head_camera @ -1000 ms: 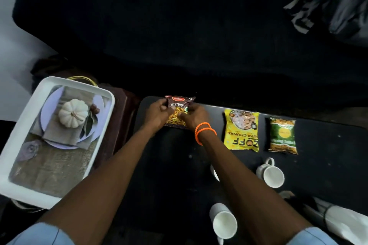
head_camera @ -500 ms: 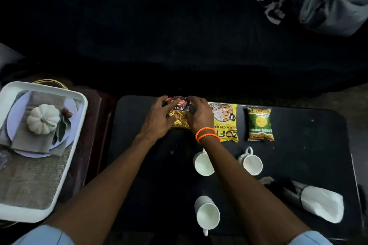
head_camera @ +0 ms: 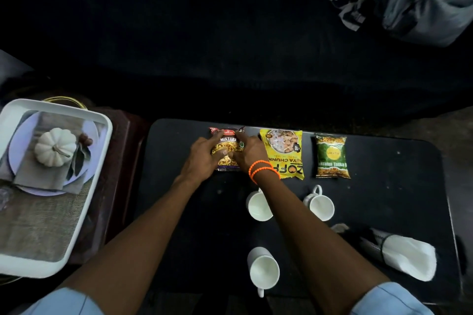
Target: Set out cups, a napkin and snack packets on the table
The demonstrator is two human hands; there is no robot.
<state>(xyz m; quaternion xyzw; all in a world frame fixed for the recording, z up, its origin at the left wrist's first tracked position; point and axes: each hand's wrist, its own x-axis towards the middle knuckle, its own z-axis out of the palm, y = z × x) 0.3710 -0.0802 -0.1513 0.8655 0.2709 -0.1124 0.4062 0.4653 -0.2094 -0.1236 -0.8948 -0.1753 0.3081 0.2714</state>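
A dark red "Mixture" snack packet lies flat near the far edge of the black table. My left hand and my right hand both rest on it, fingers pressing it from either side. To its right lie a yellow soya chunks packet and a green packet in a row. Three white cups stand nearer me: one partly behind my right forearm, one to its right, one at the front. A rolled white napkin in a dark ring lies at the front right.
A white tray with a printed picture of a pumpkin and plate sits on a dark brown stand to the left. A dark sofa fills the space behind the table. Grey fabric and a bag lie at the top right.
Both hands have slid the Mixture packet a little to the right, closer to the yellow packet, and now lie flatter on it. The camera view has shifted left.
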